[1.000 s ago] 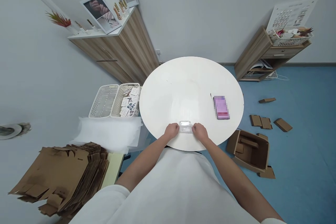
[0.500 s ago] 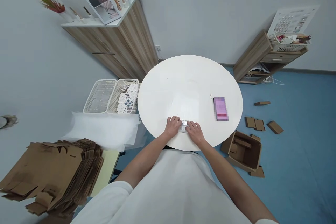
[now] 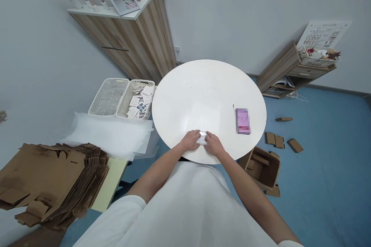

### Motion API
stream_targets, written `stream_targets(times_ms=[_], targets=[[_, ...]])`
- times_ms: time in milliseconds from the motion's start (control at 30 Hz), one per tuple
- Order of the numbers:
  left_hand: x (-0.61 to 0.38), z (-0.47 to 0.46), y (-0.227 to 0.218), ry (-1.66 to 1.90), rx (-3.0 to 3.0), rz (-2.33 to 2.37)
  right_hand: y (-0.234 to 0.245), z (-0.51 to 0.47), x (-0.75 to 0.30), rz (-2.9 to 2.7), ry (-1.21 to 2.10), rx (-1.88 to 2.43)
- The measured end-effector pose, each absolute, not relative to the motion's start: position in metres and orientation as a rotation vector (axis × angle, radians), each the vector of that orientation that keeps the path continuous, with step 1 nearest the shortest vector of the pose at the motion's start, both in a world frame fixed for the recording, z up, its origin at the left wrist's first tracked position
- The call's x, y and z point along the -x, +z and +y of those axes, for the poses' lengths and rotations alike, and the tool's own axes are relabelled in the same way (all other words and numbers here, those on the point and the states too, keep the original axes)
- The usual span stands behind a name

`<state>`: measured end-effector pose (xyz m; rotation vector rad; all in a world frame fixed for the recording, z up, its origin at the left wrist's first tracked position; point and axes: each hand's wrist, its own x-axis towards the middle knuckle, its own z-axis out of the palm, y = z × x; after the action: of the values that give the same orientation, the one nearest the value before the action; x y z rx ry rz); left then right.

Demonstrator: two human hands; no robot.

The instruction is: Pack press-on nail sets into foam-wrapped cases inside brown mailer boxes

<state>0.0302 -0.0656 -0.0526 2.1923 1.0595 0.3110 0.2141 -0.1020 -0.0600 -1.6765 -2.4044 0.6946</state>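
Note:
Near the front edge of the white oval table (image 3: 208,85) lies a small whitish, partly shiny flat packet (image 3: 203,139). Its exact kind is too small to make out. My left hand (image 3: 191,140) holds the packet's left side with curled fingers, and my right hand (image 3: 213,144) grips the right side. Fingertips of both hands cover the packet's ends. A purple box-like item (image 3: 242,121), blurred by pixels, rests further right on the tabletop, apart from both hands.
Left of the table stand a white basket of clear cases (image 3: 108,96) and a basket of printed cards (image 3: 139,100). White foam sheets (image 3: 110,133) and stacked flat cardboard (image 3: 49,181) are nearer. An open carton (image 3: 263,168) and small brown boxes (image 3: 295,145) lie on the floor at right.
The packet between my hands looks whiter and more covered, where it looked clearer before. My hands stay in nearly the same place, fingers lying lower around it. The camera view has shifted slightly.

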Motion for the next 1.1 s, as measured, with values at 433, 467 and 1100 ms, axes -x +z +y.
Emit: stream_targets(times_ms=[433,467,1100], targets=[[-0.035,-0.062,-0.037,0.01,-2.116,1.073,-0.034,-0.115,-0.224,-2.135,0.949,1.709],[-0.034,-0.058,-0.035,0.005,-2.086,1.095,-0.033,-0.11,-0.225,-2.103,0.958,1.736],[-0.019,-0.031,-0.055,0.013,-1.683,1.569,-0.057,-0.075,-0.241,-1.669,1.042,2.154]])
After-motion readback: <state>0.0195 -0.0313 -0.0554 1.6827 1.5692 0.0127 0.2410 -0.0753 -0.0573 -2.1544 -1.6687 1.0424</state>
